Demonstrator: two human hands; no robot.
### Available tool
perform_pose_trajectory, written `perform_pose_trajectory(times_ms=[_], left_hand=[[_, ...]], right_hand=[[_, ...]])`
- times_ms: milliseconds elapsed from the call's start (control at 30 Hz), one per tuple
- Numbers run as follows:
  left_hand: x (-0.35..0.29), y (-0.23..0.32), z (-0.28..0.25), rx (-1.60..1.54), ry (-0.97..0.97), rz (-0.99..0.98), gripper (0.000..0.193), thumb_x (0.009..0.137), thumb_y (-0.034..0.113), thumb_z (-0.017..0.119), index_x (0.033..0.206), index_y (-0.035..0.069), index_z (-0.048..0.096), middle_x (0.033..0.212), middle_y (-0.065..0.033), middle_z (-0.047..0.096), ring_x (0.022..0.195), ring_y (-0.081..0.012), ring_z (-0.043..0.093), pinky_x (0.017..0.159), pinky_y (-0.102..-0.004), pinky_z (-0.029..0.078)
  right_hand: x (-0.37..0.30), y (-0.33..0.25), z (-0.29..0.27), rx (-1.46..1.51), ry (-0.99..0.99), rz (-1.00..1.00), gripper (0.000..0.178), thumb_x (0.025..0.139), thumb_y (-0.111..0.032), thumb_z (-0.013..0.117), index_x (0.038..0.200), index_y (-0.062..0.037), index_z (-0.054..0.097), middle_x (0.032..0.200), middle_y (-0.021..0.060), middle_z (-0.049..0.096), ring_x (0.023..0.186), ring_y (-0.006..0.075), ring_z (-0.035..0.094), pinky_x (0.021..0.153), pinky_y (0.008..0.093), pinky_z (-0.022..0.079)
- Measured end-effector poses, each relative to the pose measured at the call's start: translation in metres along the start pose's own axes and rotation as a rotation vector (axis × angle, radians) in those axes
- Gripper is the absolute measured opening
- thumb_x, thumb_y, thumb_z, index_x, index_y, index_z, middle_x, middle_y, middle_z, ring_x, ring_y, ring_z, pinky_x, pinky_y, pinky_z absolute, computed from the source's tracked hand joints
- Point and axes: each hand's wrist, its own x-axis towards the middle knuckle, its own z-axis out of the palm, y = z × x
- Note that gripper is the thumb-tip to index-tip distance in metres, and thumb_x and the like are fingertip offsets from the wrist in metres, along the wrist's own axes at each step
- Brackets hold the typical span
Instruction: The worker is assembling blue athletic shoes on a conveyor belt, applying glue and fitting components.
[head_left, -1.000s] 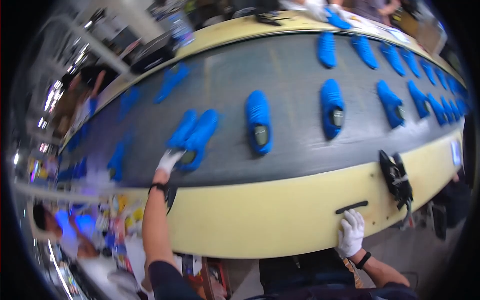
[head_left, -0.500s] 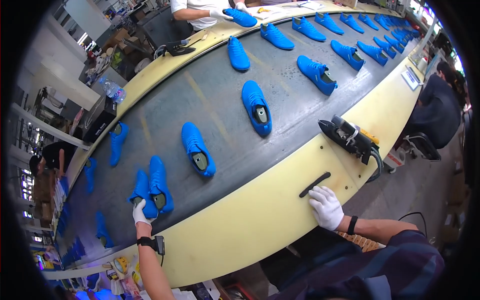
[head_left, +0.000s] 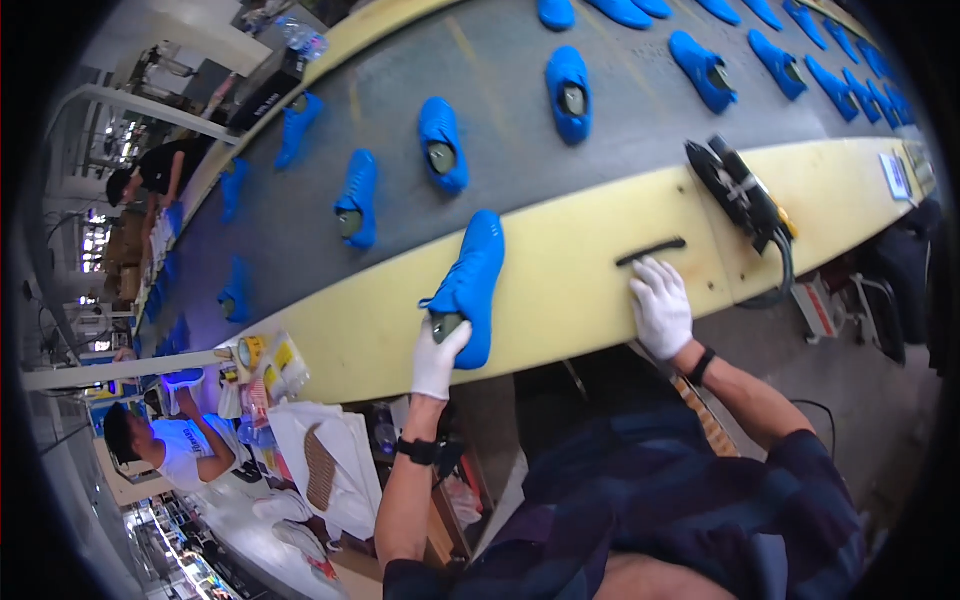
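Note:
My left hand (head_left: 436, 362), in a white glove, is closed on the heel end of a blue lace-up shoe (head_left: 474, 285). The shoe is held over the pale yellow table edge (head_left: 560, 260), toe pointing away from me, its dark insole showing at the collar. My right hand (head_left: 662, 312), also gloved, lies with fingers stretched out on the same surface. Just beyond its fingertips is a thin black strip (head_left: 652, 251); whether they touch it I cannot tell. Two blue shoes, one nearer (head_left: 357, 198) and one farther right (head_left: 441, 143), stand on the grey conveyor belt beyond.
The grey belt (head_left: 520, 150) carries several more blue shoes. A black tool with a cable (head_left: 738, 193) lies on the table to the right. At lower left are a tape roll (head_left: 250, 351) and white sheets (head_left: 325, 465). Other people work at the left.
My left hand has lifted one shoe off the belt and brought it right and nearer, over the yellow table. The view has swung left and down. My right hand stays by the black strip.

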Motion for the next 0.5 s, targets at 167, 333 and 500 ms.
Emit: perform_pose_trajectory(times_ms=[167,333,500], left_hand=[[-0.022,0.003,0.069,0.304,0.026,0.152,0.037,0.087,0.030,0.080,0.099,-0.003,0.070,0.090,-0.0191,0.073,0.087,-0.0349,0.073,0.079,-0.0441,0.055],[-0.036,0.002,0.096,0.541,0.038,0.168,0.051,0.086,0.029,0.080,0.119,-0.006,0.064,0.105,-0.0252,0.070,0.100,-0.0427,0.069,0.090,-0.0488,0.054],[-0.054,0.011,0.128,0.745,0.121,0.223,0.094,0.083,0.025,0.083,0.154,-0.011,0.033,0.133,-0.0358,0.057,0.121,-0.0492,0.059,0.106,-0.0518,0.049]], right_hand=[[-0.006,0.004,0.004,0.001,0.087,-0.003,0.025,0.084,-0.004,0.071,0.108,-0.0045,0.065,0.126,0.0148,0.067,0.128,0.0350,0.061,0.114,0.0515,0.045],[-0.016,0.009,0.001,0.012,0.099,-0.016,0.021,0.085,-0.006,0.070,0.106,-0.0054,0.064,0.123,0.0131,0.067,0.126,0.0335,0.062,0.113,0.0507,0.045],[-0.022,0.013,-0.002,0.008,0.115,-0.029,0.019,0.084,-0.006,0.069,0.103,-0.0062,0.065,0.122,0.0125,0.067,0.125,0.0333,0.062,0.112,0.0499,0.045]])
